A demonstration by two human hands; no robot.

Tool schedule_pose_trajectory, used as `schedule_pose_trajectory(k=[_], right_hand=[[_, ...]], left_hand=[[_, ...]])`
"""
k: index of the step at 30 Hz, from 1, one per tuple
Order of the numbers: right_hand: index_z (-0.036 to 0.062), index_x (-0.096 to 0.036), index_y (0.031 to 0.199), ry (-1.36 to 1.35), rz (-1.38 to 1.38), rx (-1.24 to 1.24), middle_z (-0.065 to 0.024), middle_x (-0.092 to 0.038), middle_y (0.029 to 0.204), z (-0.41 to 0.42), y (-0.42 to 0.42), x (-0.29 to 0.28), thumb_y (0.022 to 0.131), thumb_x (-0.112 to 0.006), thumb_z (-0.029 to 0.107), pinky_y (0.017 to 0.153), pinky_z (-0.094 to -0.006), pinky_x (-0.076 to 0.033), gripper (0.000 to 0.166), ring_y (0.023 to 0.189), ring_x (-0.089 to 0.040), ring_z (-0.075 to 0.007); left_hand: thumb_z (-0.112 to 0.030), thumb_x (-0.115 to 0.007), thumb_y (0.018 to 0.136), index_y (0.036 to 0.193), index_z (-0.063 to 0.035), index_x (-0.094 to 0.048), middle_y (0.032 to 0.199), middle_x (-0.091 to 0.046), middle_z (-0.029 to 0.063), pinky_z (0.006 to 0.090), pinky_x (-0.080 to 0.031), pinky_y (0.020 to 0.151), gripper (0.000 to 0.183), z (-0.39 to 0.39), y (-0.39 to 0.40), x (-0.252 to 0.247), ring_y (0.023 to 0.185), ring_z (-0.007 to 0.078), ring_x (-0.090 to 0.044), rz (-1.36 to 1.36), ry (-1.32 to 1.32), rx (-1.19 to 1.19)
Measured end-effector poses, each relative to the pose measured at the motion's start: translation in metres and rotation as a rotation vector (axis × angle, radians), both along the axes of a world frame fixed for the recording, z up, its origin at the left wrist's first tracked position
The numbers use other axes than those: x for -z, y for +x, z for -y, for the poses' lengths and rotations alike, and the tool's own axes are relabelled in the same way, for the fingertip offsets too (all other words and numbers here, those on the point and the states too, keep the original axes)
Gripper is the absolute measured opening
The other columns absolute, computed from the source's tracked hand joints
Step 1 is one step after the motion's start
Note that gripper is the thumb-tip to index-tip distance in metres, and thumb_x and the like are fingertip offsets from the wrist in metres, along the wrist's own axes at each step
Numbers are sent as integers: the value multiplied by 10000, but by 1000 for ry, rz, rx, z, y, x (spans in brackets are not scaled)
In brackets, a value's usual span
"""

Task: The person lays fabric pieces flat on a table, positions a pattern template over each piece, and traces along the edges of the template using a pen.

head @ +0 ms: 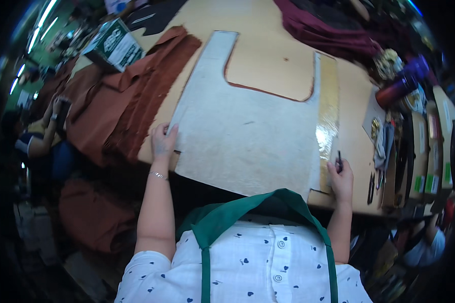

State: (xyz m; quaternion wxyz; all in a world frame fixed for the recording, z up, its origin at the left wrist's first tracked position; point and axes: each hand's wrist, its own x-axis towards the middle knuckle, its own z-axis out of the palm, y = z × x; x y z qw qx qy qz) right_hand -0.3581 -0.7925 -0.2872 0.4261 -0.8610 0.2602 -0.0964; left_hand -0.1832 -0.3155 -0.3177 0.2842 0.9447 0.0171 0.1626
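Observation:
A large white pattern template [246, 128] with a U-shaped cutout lies on the tan table, its lower edge reaching past the front edge. Gold shiny tape [328, 113] covers a strip along its right side. Thin reddish-brown fabric edges show around the cutout. My left hand [163, 142] grips the template's left edge, thumb on top and the other fingers curled at the side. In my right hand [341, 178] is a slim black pen [339, 157], pointing up and away from me. That hand rests beside the lower end of the gold strip.
Rust-brown fabric [136, 102] is heaped on the left, beside a green-and-white box [113, 45]. Maroon fabric [326, 30] lies at the far right. A purple-and-orange bottle [402, 81], black thread snips [371, 188] and cardboard boxes [419, 151] line the right. A person [41, 140] sits at left.

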Motion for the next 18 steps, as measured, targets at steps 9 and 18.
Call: schedule_pose_trajectory(k=[9, 18], right_hand=[[-27, -516, 1028, 428, 258, 39, -54, -585, 932, 23, -10, -29, 802, -627, 79, 742, -251, -438, 274, 834, -544, -115], [-1, -574, 994, -602, -163, 165, -155, -529, 849, 63, -49, -11, 698, -697, 175, 710, -403, -431, 366, 793, -521, -313]], left_hand=[[-211, -511, 856, 918, -22, -579, 972, -569, 120, 330, -389, 854, 211, 0, -8, -20, 985, 218, -504, -102, -462, 282], [-215, -742, 678, 1226, 27, -373, 1223, -388, 222, 417, -391, 914, 703, 40, -16, -49, 1084, 392, -432, -169, 11, 95]])
